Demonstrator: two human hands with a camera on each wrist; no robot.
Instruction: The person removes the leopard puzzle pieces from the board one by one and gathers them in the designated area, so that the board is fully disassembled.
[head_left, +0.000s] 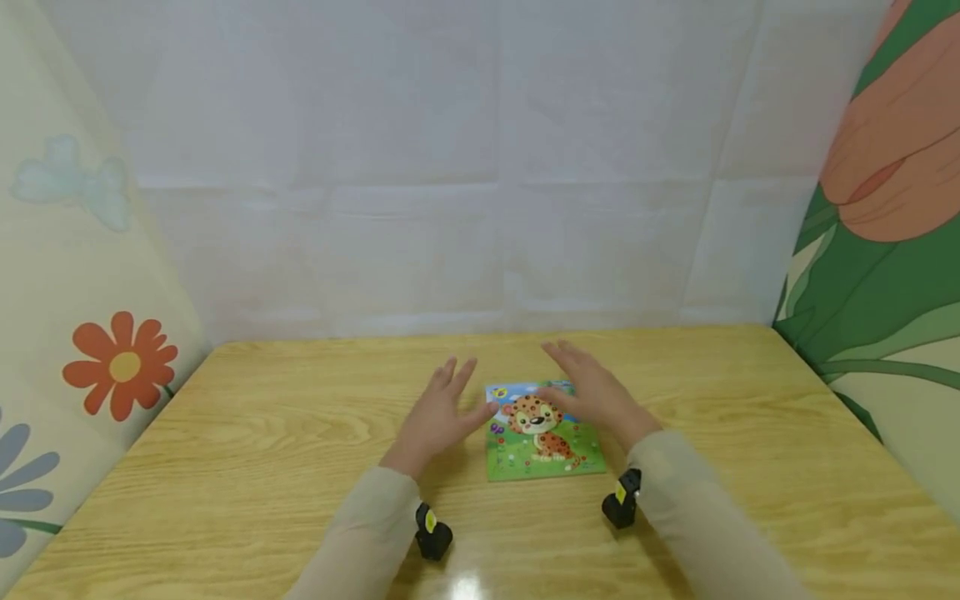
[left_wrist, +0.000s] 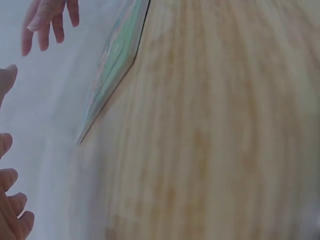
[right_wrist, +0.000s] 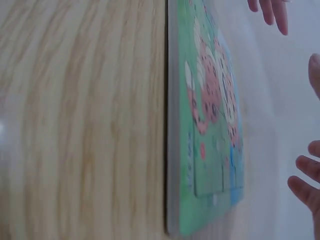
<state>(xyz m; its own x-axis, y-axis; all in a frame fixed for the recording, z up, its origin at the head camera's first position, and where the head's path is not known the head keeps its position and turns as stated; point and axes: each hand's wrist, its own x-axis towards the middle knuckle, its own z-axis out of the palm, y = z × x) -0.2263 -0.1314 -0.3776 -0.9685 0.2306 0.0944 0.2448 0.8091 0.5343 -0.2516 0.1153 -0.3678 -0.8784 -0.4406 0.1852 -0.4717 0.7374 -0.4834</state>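
Note:
A flat square puzzle board [head_left: 551, 447] lies on the wooden table, printed with a spotted leopard cub on green grass under blue sky. Seams between its pieces show on the board [right_wrist: 210, 150] in the right wrist view. My left hand [head_left: 437, 423] hovers at the board's left side, fingers spread and thumb toward its edge. Over the board's upper right is my right hand [head_left: 597, 398], its fingers extended and overlapping the picture in the head view. Both hands hold nothing, and a gap separates them.
The wood-grain table [head_left: 285, 450] runs back to a white cloth backdrop [head_left: 480, 183]. Flower-patterned panels [head_left: 112, 275] stand at the left and right. Small black devices [head_left: 433, 537] are strapped at both wrists, over light sleeves.

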